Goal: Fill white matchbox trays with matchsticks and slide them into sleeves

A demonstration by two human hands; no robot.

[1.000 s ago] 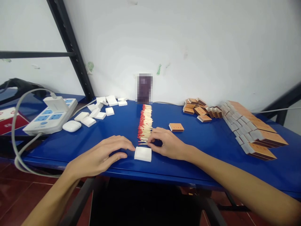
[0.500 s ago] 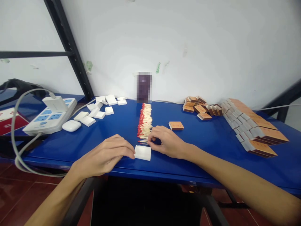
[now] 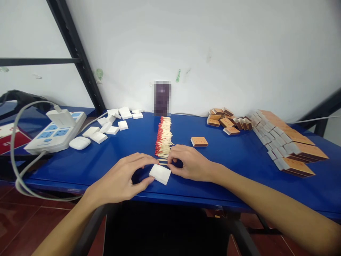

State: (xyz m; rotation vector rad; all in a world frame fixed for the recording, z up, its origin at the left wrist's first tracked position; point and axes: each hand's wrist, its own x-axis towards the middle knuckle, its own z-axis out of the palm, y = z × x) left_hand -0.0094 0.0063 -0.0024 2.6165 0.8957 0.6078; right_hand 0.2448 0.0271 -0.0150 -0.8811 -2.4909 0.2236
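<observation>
My left hand (image 3: pixel 124 179) pinches a small white inner tray (image 3: pixel 160 174) between thumb and fingers at the front of the blue table (image 3: pixel 239 160); the tray sits turned at an angle. My right hand (image 3: pixel 188 163) is closed in a pinch at the near end of a long row of red-tipped matches (image 3: pixel 163 137), fingertips on a few of them. A single orange matchbox sleeve (image 3: pixel 199 141) lies just beyond my right hand.
Several white trays (image 3: pixel 114 122) lie at the back left beside a white earbud case (image 3: pixel 79 143) and a power strip (image 3: pixel 54 132) with a grey cable. Orange sleeves (image 3: pixel 227 122) are heaped at the back right, next to stacked rows of matchboxes (image 3: pixel 286 145).
My left hand has taken hold of the white tray and turned it at an angle. My right hand stays pinched at the near end of the match row.
</observation>
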